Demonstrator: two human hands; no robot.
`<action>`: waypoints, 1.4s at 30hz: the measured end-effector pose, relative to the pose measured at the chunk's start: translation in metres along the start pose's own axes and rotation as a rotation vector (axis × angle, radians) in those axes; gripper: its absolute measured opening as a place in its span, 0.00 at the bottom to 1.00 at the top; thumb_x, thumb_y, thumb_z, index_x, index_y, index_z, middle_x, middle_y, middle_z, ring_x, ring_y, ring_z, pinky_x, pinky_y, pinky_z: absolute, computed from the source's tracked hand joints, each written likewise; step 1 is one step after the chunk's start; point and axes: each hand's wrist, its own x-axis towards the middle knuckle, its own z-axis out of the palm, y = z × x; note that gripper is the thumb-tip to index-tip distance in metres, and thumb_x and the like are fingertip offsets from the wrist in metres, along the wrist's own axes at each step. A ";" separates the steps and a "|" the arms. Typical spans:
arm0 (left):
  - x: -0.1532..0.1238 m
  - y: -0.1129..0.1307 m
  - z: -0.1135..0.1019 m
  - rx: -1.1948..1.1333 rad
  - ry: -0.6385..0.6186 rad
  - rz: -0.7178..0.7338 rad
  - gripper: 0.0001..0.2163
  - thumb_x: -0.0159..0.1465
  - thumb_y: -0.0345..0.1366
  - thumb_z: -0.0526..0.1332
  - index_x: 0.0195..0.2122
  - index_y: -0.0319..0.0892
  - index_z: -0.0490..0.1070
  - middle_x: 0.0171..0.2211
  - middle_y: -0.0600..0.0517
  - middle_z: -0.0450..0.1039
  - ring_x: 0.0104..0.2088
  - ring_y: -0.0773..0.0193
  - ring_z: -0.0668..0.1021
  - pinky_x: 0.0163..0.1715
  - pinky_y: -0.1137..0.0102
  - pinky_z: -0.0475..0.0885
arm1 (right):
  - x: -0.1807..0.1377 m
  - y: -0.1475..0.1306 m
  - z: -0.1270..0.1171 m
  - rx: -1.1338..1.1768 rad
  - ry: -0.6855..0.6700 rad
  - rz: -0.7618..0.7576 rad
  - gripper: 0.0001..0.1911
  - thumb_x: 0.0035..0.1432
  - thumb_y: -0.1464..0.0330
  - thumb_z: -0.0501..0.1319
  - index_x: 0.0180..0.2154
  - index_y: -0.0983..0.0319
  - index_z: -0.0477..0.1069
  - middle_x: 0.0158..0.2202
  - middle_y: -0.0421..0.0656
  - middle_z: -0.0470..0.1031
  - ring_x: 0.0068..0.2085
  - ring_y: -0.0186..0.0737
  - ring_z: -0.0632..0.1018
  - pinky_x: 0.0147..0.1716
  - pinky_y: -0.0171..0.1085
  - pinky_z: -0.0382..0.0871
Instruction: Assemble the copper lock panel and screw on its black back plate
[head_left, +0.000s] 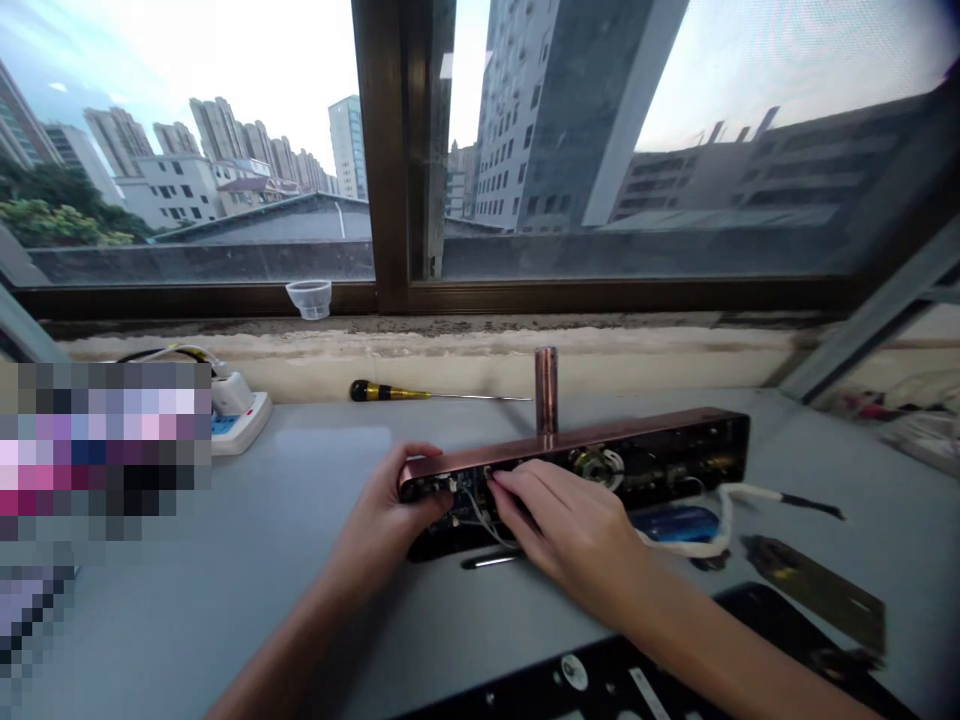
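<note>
A long copper-coloured housing (660, 428) lies on its side on the table, its open face toward me and a copper tube (547, 390) standing up from its top. My left hand (390, 510) grips the housing's left end, fingers over the top and thumb at the open face. Inside that end is a small circuit board (466, 495) with thin wires (484, 520). My right hand (566, 520) has thumb and forefinger pinched together at the board's right side; what they hold is too small to make out. A white-sleeved cable (726, 520) runs out to the right.
A screwdriver (390, 392) lies behind the housing. To the right are a blue object (679, 523) and a flat metal plate (817, 590). A black panel (525, 690) lies nearest me. A power strip (244, 425) is at left; a clear plastic cup (310, 298) sits by the window.
</note>
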 end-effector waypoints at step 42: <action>-0.002 0.005 -0.004 0.029 -0.065 -0.009 0.14 0.52 0.32 0.62 0.39 0.45 0.63 0.28 0.59 0.66 0.30 0.68 0.67 0.31 0.72 0.62 | 0.003 -0.006 -0.002 -0.013 -0.131 0.165 0.15 0.62 0.72 0.47 0.29 0.65 0.69 0.23 0.42 0.68 0.24 0.35 0.71 0.25 0.34 0.62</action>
